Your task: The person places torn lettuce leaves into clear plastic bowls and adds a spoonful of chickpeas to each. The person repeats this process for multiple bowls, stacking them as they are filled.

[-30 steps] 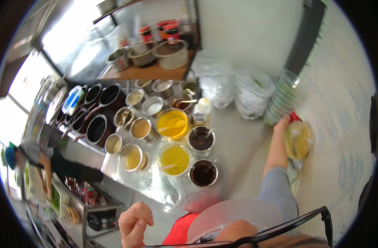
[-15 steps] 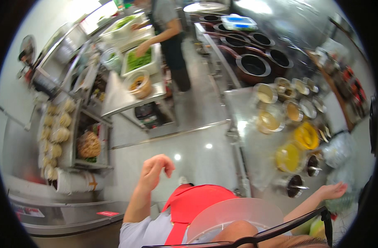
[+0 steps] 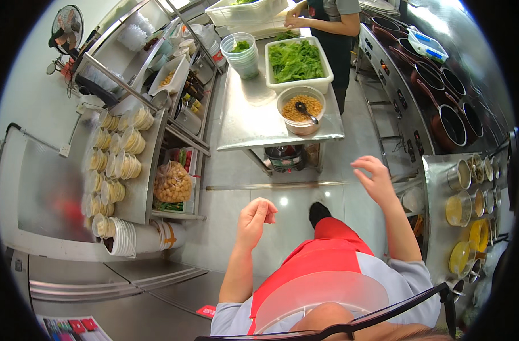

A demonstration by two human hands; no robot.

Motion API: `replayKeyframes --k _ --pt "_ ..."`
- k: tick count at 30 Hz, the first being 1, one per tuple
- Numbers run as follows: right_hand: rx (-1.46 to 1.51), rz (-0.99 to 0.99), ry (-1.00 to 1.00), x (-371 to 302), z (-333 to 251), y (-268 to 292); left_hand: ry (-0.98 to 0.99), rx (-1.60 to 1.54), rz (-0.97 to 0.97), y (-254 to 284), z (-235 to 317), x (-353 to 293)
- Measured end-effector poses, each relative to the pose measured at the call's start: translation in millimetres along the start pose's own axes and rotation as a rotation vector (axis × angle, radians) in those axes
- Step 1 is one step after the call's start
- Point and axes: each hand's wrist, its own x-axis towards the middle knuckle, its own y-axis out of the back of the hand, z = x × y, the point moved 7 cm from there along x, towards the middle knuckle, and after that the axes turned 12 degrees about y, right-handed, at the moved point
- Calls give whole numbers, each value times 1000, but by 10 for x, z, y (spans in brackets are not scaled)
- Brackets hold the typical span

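Both hands are raised in mid-air over the tiled floor (image 3: 305, 193) and nothing is held in either. The left hand (image 3: 255, 219) is loosely curled, its fingers (image 3: 265, 206) bent inward without closing on anything. The right hand (image 3: 375, 179) is spread open, fingers apart. No object is touched; the nearest items are the steel sauce pots (image 3: 463, 209) ranged on the counter (image 3: 435, 227) at the right, just beyond the right forearm, apparently kept there for quick reach.

A red apron (image 3: 333, 250) is worn. Ahead, a steel prep table (image 3: 254, 113) carries a white tub of lettuce (image 3: 296, 59), a bowl of beans (image 3: 301, 108) with a spoon, and stacked clear tubs (image 3: 241, 54). A second person (image 3: 327, 14) is at work at its far end. At the left, portioned noodles (image 3: 114, 153) are laid out on a shelf, with a bag of fried pieces (image 3: 172, 183) beside them. Dark pans (image 3: 447, 122) line the range at the right.
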Motion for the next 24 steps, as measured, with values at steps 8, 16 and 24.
replayKeyframes --k 8,16,24 --pt "-309 6 158 1959 913 -1584 155 77 50 1130 335 1655" --pt "-396 -320 178 2551 1098 -2792 208 171 210 2180 693 3858" --pt "-452 -200 -30 2954 811 -2869 -55 121 357 2570 1386 6414"
